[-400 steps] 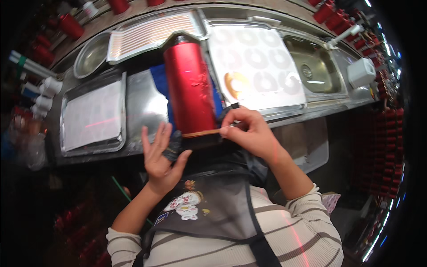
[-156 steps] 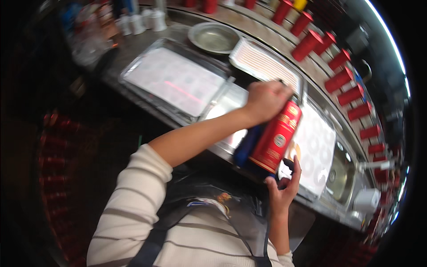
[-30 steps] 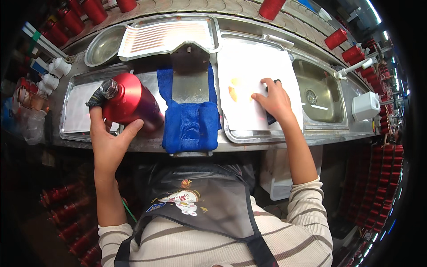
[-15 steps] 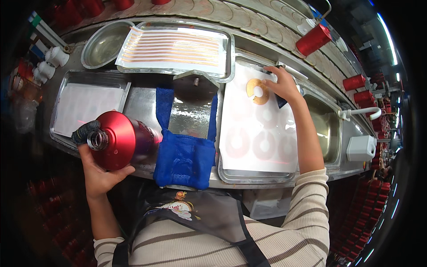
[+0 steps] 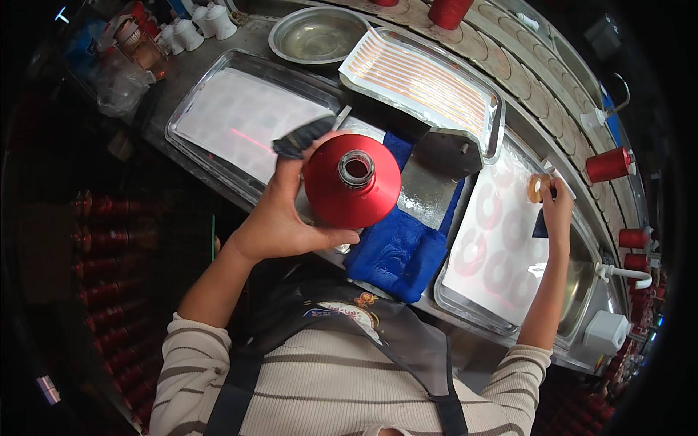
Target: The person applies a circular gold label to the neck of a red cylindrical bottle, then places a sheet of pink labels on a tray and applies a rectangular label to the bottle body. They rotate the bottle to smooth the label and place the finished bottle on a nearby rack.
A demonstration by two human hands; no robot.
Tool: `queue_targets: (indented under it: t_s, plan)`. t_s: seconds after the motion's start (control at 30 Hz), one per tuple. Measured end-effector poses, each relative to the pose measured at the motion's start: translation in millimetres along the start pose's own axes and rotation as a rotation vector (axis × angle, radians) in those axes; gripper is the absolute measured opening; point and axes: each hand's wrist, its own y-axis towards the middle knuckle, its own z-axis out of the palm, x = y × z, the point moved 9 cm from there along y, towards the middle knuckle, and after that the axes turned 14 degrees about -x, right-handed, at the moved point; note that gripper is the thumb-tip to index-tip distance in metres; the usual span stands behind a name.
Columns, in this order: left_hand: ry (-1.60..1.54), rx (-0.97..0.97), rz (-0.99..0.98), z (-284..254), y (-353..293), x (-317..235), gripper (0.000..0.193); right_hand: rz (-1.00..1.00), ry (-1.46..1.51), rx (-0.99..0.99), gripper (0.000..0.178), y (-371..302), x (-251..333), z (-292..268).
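My left hand (image 5: 280,225) is wrapped round a shiny red bottle (image 5: 349,203), its uncapped glass neck tipped up towards me. Dark covers (image 5: 305,138) sit on fingers of that hand. At the far right, my right hand (image 5: 558,211) has its fingertips closed on a gold ring-shaped decal (image 5: 535,190), over the far edge of a wet white sheet (image 5: 472,225) printed with pale rings. Whether the decal is off the sheet I cannot tell. A dark blue flat piece (image 5: 540,227) lies beside the right wrist. Below the bottle, a folded blue cloth (image 5: 400,254) drapes a metal stand (image 5: 447,156).
On the left, a metal tray (image 5: 182,120) bears another white sheet. Behind are a round basin (image 5: 320,36) and a tray with a gold-striped sheet (image 5: 422,80). Red bottles (image 5: 609,166) stand along a slatted conveyor. A sink and white jug (image 5: 606,332) are at right.
My view has turned, so the bench appears tilted. The bottle has moved right, towards the cloth, with its neck turned more to me. My right fingers have closed on the decal they were touching.
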Motion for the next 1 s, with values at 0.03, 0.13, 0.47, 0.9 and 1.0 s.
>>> queue_targets:
  t_s: [0.03,0.13,0.47,0.9,1.0]
  plan:
    - [0.039,0.002,0.027,1.0,2.7,-2.0,0.113,0.075,0.122,0.056,0.014,-17.0,3.6,-2.4]
    - [0.163,-0.019,0.109,2.5,0.0,3.5,0.105,0.395,0.564,0.171,0.012,-71.0,51.6,-7.3]
    - [-0.209,-0.097,0.011,-31.2,-36.3,-46.2,0.074,0.712,1.067,0.223,0.047,-148.3,295.8,-54.7]
    - [-0.557,-0.392,-0.318,-24.1,-24.5,-37.7,0.037,-0.031,1.117,0.055,0.043,-132.8,360.0,-43.5]
    - [-0.248,-0.497,-0.079,-29.4,-12.6,-26.5,0.034,0.016,0.985,0.032,0.046,-107.0,355.0,-16.4]
